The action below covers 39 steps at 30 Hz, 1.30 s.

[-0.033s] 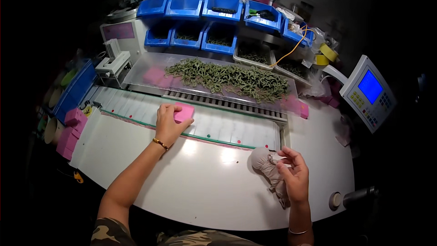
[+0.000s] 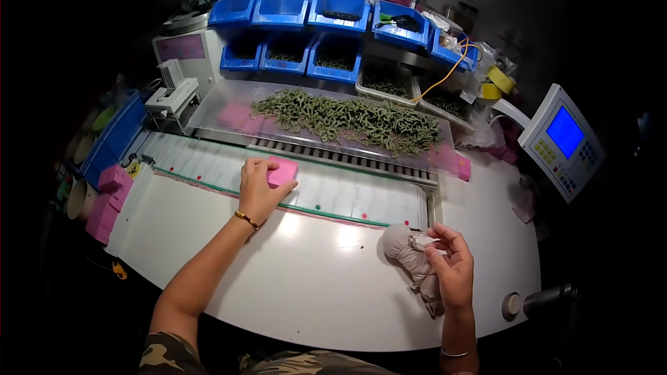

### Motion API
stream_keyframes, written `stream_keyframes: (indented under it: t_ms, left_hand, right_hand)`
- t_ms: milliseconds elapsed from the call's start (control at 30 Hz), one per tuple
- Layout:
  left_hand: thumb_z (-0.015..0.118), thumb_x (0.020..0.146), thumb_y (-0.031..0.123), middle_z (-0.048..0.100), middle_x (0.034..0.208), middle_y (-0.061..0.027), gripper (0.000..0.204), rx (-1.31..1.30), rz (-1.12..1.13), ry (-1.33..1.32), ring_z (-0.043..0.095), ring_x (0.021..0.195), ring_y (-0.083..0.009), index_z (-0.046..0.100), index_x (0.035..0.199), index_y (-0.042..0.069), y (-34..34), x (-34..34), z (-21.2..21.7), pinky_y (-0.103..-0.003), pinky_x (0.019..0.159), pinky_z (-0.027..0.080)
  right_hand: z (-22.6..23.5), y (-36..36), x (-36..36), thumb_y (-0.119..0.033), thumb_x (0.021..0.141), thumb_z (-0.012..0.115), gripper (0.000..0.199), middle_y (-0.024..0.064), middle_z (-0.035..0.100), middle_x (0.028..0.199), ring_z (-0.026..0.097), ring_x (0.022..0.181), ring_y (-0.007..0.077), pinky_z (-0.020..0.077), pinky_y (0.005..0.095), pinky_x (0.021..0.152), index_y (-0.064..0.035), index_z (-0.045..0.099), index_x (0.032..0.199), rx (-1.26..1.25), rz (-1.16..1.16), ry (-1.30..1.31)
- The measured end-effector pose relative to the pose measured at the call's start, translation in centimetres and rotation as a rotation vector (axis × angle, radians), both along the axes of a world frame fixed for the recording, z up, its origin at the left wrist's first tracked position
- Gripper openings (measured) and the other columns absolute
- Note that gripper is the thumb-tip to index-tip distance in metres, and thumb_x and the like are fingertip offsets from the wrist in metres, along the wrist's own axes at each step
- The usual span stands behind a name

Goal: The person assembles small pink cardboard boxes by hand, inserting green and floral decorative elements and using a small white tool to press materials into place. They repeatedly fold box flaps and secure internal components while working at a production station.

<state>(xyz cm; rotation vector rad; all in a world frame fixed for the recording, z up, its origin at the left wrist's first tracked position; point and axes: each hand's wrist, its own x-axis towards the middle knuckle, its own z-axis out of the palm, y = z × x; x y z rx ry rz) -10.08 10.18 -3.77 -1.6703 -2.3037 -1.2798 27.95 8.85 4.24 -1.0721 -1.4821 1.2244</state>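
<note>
Beige cloth bag [image 2: 415, 265], fat and round at one end, lies on the white table [image 2: 299, 285]. Beside it, the right hand's [image 2: 453, 269] fingers bend loosely apart; I can't tell if they touch it. Farther on, the left hand [image 2: 260, 189] pinches a pink block [image 2: 283, 171] over the white panel [image 2: 340, 189]. Holding the block seems the step; sliding it would need a steady grip. Beyond are curly green leaves [image 2: 347, 119], then blue bins [image 2: 335, 25].

Light falls on my white table [image 2: 306, 285] from above, leaving two glare patches. The corners of my view sink to black, and lines bend near the rim. The screen [image 2: 565, 132] glows blue; a soft shadow lies beside the cloth bag [image 2: 414, 262].
</note>
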Motion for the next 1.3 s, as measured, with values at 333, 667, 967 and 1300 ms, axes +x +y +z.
stream_keyframes:
  t_ms: [333, 667, 967, 1300]
  left_hand:
    - [0.082, 0.073, 0.033, 0.039, 0.135, -0.0159, 0.057, 0.058, 0.131, 0.163, 0.038, 0.125, -0.0386, 0.058, 0.118, 0.006, -0.1, 2.4, 0.5, -0.051, 0.103, 0.032]
    - [0.072, 0.09, 0.022, 0.054, 0.058, 0.0027, 0.025, -0.778, -0.661, -0.947, 0.046, 0.049, -0.0047, 0.059, 0.078, 0.004, -6.2, 9.3, 4.1, -0.021, 0.046, 0.035]
    - [0.065, 0.094, 0.018, 0.048, 0.056, 0.0015, 0.025, -0.748, -0.677, -1.131, 0.037, 0.044, -0.0055, 0.054, 0.077, 0.005, -6.0, 8.9, 3.6, -0.022, 0.04, 0.027]
    - [0.063, 0.097, 0.019, 0.045, 0.056, 0.0023, 0.024, -0.701, -0.672, -1.207, 0.035, 0.044, -0.0051, 0.053, 0.079, 0.006, -6.3, 8.7, 3.7, -0.022, 0.039, 0.025]
  right_hand:
    - [2.6, 0.9, 3.7, 0.007, 0.087, 0.063, 0.04, 0.0085, 0.059, 0.121, 0.057, 0.098, 0.0114, 0.0508, 0.0234, 0.077, 0.0043, 0.055, 0.126, 0.162, -0.204, -0.085]
    - [4.2, 11.7, 16.2, 0.0, 0.08, 0.072, 0.03, 0.0112, 0.042, 0.142, 0.059, 0.09, 0.016, 0.0506, 0.0286, 0.077, -0.0052, 0.06, 0.107, 0.696, -0.61, -0.479]
    - [6.4, 19.1, 24.7, -0.001, 0.075, 0.077, 0.029, 0.0181, 0.022, 0.158, 0.062, 0.094, 0.022, 0.0519, 0.0322, 0.079, -0.0063, 0.057, 0.095, 0.58, -0.712, -0.796]
    - [6.9, 20.8, 24.6, 0.001, 0.071, 0.077, 0.028, 0.0168, 0.013, 0.161, 0.064, 0.099, 0.0235, 0.0536, 0.0316, 0.074, -0.0058, 0.057, 0.089, 0.587, -0.668, -0.878]
